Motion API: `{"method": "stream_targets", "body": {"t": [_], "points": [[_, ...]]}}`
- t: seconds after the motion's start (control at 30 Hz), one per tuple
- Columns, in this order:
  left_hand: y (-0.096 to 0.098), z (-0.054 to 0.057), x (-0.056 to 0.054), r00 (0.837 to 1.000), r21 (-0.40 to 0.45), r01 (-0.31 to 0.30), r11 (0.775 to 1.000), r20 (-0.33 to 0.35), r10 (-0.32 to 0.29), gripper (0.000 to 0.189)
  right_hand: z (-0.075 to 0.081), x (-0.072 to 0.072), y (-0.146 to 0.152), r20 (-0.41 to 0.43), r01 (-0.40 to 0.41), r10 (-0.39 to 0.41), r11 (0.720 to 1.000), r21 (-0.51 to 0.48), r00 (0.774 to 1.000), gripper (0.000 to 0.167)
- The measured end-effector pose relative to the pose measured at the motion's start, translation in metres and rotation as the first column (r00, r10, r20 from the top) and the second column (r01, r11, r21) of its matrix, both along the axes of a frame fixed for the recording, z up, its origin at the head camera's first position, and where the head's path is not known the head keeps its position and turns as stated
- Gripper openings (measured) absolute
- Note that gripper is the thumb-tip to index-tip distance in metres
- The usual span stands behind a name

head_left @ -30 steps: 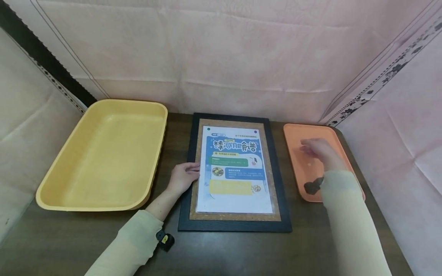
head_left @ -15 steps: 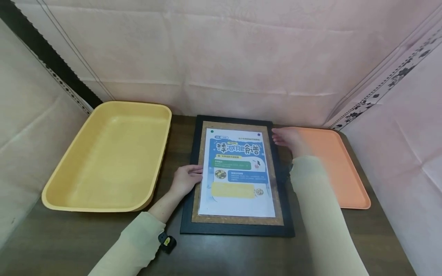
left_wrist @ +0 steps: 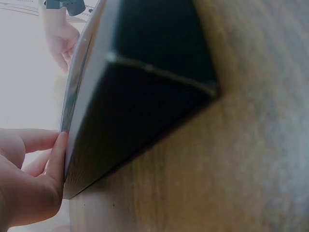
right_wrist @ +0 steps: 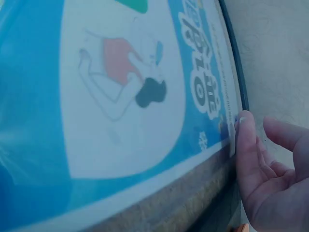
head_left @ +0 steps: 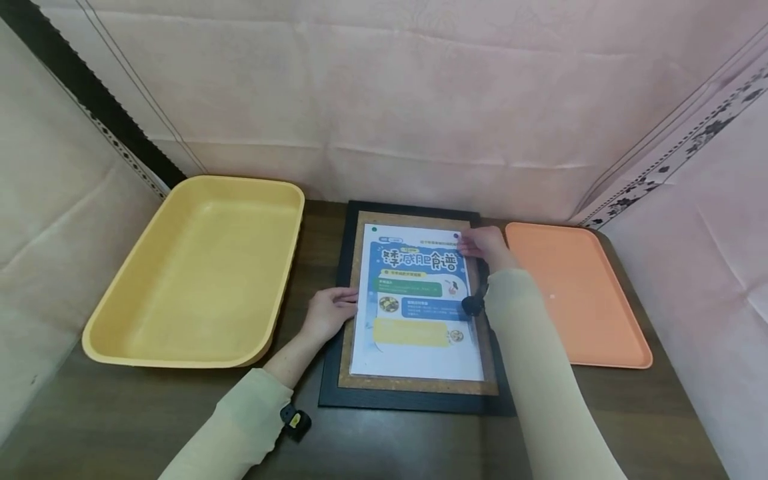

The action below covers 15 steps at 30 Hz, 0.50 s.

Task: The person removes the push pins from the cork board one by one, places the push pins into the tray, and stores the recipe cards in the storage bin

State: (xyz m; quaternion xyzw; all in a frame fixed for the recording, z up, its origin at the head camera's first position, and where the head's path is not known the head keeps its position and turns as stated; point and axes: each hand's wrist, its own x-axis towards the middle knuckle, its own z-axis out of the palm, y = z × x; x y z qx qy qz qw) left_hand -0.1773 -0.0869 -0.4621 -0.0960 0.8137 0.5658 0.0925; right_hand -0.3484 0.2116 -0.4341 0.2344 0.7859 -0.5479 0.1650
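A poster [head_left: 420, 363] in a clear sleeve lies on a cork board [head_left: 390, 382] with a black frame [head_left: 414, 401]. A green round pin head [head_left: 375, 229] shows at its top left corner. My left hand [head_left: 327, 312] rests at the board's left side, its fingertips touching the poster's edge; in the left wrist view, thumb and finger [left_wrist: 38, 140] lie along the frame's rim. My right hand [head_left: 486, 245] is over the poster's top right corner. In the right wrist view, one finger [right_wrist: 245, 133] touches that corner, covering most of a small purple spot; thumb and finger stand apart.
A large yellow tray [head_left: 198, 267] stands to the left of the board. An orange tray [head_left: 582, 293] lies to the right, with a tiny pale spot on its surface. Pale cloth walls [head_left: 390, 100] enclose the brown table [head_left: 396, 447] at the back and sides.
My right hand has moved left from above the orange tray, across the frame's right edge, to the poster's top right corner. My left hand has stayed at the poster's left edge.
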Motion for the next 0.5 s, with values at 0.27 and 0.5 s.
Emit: {"method": "stream_targets", "body": {"t": [0.27,0.5], "points": [[0.000,0.001,0.001,1.000,-0.001,0.000,1.000,-0.011,0.000,0.033,-0.004,-0.004,-0.009,0.023,0.043,-0.044,0.998,0.039,0.999,0.036],[0.001,0.004,0.002,1.000,0.005,-0.009,1.000,-0.013,0.009,0.033,-0.007,-0.009,-0.013,-0.009,-0.007,0.008,0.985,0.173,1.000,0.035]]}}
